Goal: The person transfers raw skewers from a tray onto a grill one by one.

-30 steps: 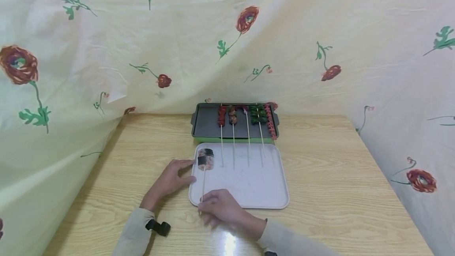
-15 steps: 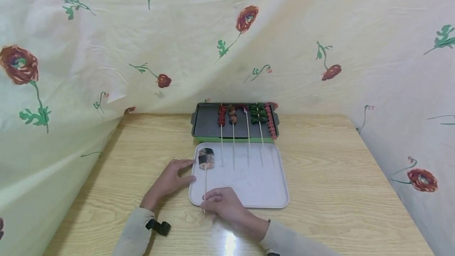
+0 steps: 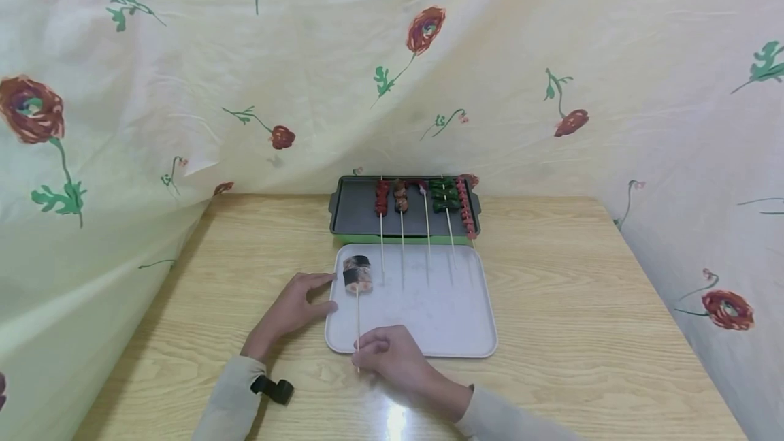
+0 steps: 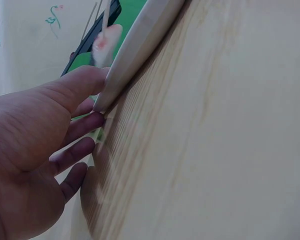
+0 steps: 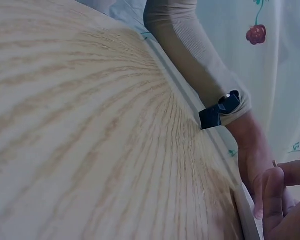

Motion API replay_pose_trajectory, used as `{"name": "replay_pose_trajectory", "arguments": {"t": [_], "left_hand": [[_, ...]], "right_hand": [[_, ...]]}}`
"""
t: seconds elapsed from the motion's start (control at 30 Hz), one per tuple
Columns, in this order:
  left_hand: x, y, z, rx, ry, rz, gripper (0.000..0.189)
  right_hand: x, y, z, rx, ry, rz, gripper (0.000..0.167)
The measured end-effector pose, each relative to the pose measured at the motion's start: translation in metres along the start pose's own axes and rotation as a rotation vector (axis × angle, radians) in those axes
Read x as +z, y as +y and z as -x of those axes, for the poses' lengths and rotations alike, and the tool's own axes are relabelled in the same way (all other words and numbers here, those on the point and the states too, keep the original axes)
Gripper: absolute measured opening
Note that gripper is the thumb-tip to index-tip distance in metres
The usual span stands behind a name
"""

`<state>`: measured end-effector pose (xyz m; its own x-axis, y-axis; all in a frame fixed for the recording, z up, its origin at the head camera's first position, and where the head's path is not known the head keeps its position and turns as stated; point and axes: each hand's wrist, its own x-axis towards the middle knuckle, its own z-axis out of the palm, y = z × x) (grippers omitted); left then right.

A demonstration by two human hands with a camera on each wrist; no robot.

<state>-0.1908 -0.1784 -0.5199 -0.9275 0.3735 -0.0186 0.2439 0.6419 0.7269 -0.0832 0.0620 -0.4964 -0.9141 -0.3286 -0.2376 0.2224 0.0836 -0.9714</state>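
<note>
My right hand (image 3: 395, 359) pinches the lower stick end of a skewer (image 3: 357, 278) at the white tray's (image 3: 429, 322) front edge. Thick pale pieces with dark bands sit on the skewer's far end, over the tray's left side; whether they touch it I cannot tell. My left hand (image 3: 300, 305) touches the tray's left edge, thumb and index finger spread apart. In the left wrist view the thumb lies against the tray rim (image 4: 140, 47), with the pale skewer end (image 4: 106, 45) beyond. The right wrist view catches only part of the right hand (image 5: 287, 205).
Behind the tray stands a dark grill pan (image 3: 355, 206) with a green base. Several skewers lie on its middle and right, among them red pieces (image 3: 382, 199) and green pieces (image 3: 444, 196); their sticks reach over the tray. A flowered cloth (image 3: 306, 53) hangs behind the wooden table (image 3: 569, 305).
The right hand has shifted slightly to the right with the skewer, and the stick now points straighter toward the front. My left hand stays at the tray's edge.
</note>
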Motion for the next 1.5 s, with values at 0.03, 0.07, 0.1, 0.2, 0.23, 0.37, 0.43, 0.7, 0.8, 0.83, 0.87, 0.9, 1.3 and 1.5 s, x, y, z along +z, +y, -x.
{"name": "replay_pose_trajectory", "arguments": {"t": [0.03,0.07,0.1,0.2,0.23,0.37,0.43,0.7,0.8,0.83,0.87,0.9,1.3,1.5], "left_hand": [[0.0,0.0,0.0,-0.003,-0.001,-0.001,0.059],[-0.001,0.0,0.0,-0.002,0.0,-0.004,0.059],[-0.001,0.0,-0.001,-0.008,0.0,-0.003,0.059],[-0.001,0.0,-0.001,-0.004,0.003,-0.006,0.059],[-0.001,0.0,-0.001,-0.003,0.006,-0.005,0.059],[0.0,-0.001,-0.001,0.007,0.008,-0.004,0.058],[0.001,-0.002,-0.002,0.013,0.009,-0.006,0.058],[0.001,-0.001,-0.001,-0.007,0.009,-0.003,0.058],[0.001,-0.001,-0.001,-0.007,0.005,0.001,0.059],[0.001,-0.001,-0.001,-0.008,0.005,0.001,0.059],[0.001,-0.001,-0.001,-0.01,0.003,0.0,0.059],[0.001,-0.001,-0.001,-0.012,0.003,-0.001,0.059],[0.0,-0.001,-0.001,-0.021,0.001,0.014,0.059],[0.0,-0.001,-0.002,-0.035,-0.01,0.019,0.06]], "right_hand": [[-0.001,-0.001,0.001,-0.01,-0.004,0.012,0.02],[-0.001,-0.002,0.002,-0.021,-0.008,0.028,0.02],[-0.001,-0.003,0.003,-0.031,-0.009,0.042,0.02],[-0.002,-0.007,0.005,-0.071,-0.021,0.101,0.02],[-0.003,-0.008,0.006,-0.086,-0.025,0.118,0.02],[-0.004,-0.014,0.011,-0.155,-0.041,0.188,0.021],[-0.006,-0.017,0.013,-0.187,-0.039,0.218,0.022],[-0.015,-0.034,0.01,-0.248,-0.034,0.293,0.025],[-0.018,-0.04,0.008,-0.25,-0.037,0.315,0.026],[-0.018,-0.042,0.007,-0.253,-0.037,0.316,0.025],[-0.019,-0.044,0.006,-0.252,-0.037,0.316,0.025],[-0.019,-0.046,0.005,-0.25,-0.037,0.311,0.025],[-0.032,-0.07,-0.013,-0.234,-0.035,0.28,0.018],[-0.04,-0.085,-0.024,-0.214,-0.007,0.263,0.018]]}}
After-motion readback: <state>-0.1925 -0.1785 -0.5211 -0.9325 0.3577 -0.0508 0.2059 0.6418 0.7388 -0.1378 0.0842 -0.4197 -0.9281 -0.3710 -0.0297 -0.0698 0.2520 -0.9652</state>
